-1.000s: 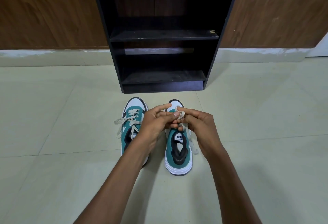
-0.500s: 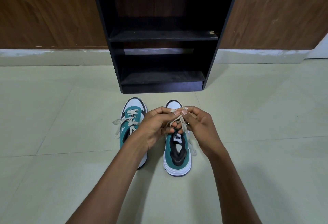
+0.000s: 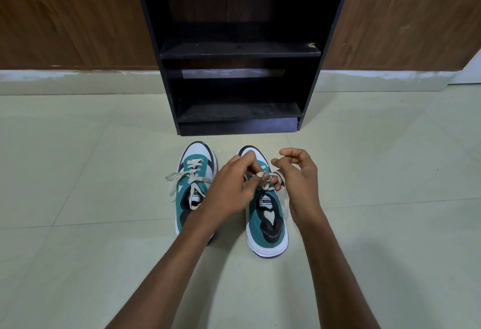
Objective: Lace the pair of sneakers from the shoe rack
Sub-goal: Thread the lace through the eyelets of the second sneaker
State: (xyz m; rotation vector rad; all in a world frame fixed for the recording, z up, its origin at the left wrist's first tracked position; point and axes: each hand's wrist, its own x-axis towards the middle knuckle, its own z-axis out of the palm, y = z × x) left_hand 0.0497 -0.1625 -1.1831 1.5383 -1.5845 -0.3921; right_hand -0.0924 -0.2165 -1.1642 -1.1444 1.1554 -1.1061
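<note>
Two teal-and-white sneakers stand side by side on the floor, toes toward the rack. The left sneaker [image 3: 194, 180] has its beige lace tied in a loose bow, and my left forearm covers its heel. Over the tongue of the right sneaker [image 3: 268, 227] both hands work the beige lace [image 3: 265, 185]. My left hand [image 3: 231, 190] pinches the lace at the knot with thumb and fingers. My right hand [image 3: 299, 175] holds a loop of the same lace on its lower fingers, index finger and thumb raised. One lace end hangs down the shoe's right side.
A black shoe rack [image 3: 239, 50] with bare shelves stands right behind the sneakers against a brown wood-panelled wall. Pale floor tiles [image 3: 78, 172] spread all around the shoes.
My hands have drawn apart from one tight cluster over the right sneaker. The right hand has moved right and opened its upper fingers, pulling the lace sideways.
</note>
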